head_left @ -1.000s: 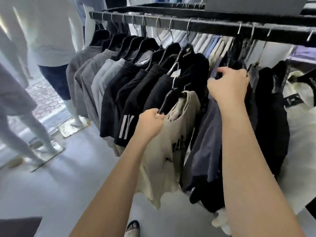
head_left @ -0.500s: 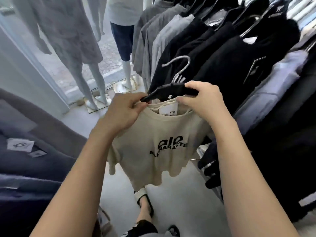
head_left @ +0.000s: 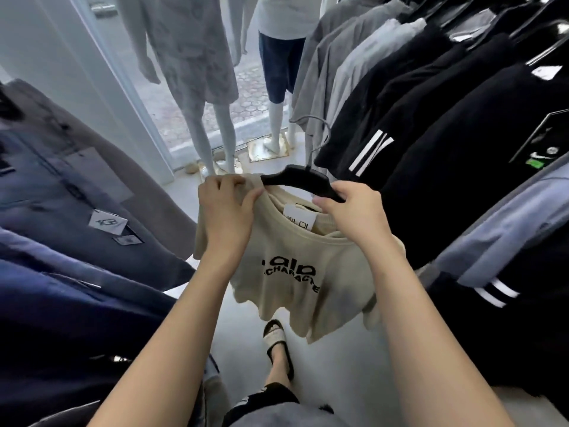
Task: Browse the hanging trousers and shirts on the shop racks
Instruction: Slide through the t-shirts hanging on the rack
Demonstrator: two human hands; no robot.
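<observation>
Head view, looking down between two clothing racks. Centre of frame: a beige T-shirt with black chest lettering, held off the rack on a black hanger whose grey wire hook points toward the upper centre; a white neck label shows inside the collar. Left hand, centre left: fingers curled, pinching the shirt's shoulder fabric at the hanger's left tip. Right hand, centre right: fingers wrapped round the hanger's right arm, thumb on the collar edge. Right side of frame: a row of hanging shirts, grey shirts at upper centre, black shirts with white stripes further right, a pale blue garment at the lower right edge. Left side of frame: dark blue and taupe hanging trousers bearing a paper tag. Upper centre: two dressed mannequins on square bases before a glass shopfront. Lower centre: the person's sandalled foot on the pale floor.
</observation>
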